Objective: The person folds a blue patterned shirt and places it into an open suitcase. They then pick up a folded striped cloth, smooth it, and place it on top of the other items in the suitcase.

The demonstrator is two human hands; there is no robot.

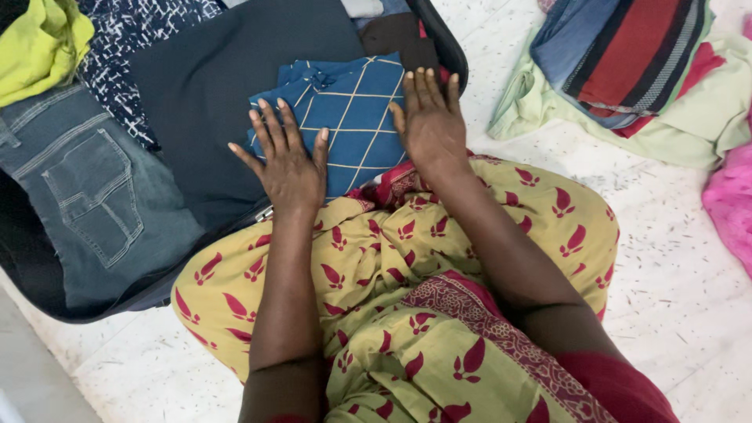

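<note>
Briefly: jeans [94,196] lay well left of L hand [288,160]. L hand flat, fingers spread, on folded blue checked cloth [352,110] in suitcase [235,63]; R hand [429,121] flat, fingers together, on cloth's R edge. Striped cloth pile [627,55] far R.

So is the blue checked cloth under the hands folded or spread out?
Folded. The blue checked cloth lies as a compact rectangle with layered edges showing at its top, inside the open suitcase, with both hands flat on it.
</note>
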